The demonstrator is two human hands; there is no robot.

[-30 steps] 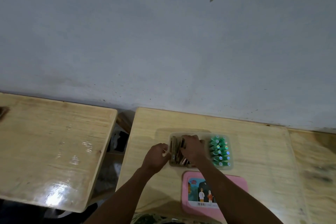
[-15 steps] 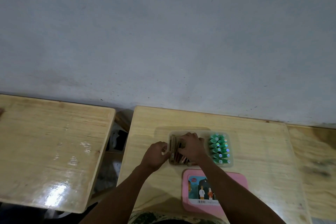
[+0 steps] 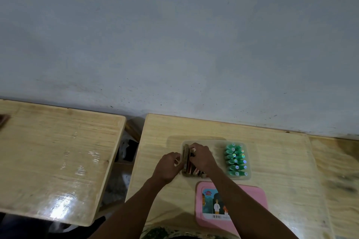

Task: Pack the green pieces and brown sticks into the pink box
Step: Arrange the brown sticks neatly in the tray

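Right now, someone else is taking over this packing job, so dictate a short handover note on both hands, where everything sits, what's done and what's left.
Left hand: curled at the left edge of the clear tray, against the brown sticks.
Right hand: over the brown sticks, fingers on them; grip unclear.
Green pieces: lined up in the tray's right side.
Pink lid: flat on the table, nearer the person than the tray.
Done: green pieces in place.
Left: settle the sticks, put the lid on.

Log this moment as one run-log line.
left hand: at tray edge | right hand: on brown sticks | green pieces: packed right | pink lid: off
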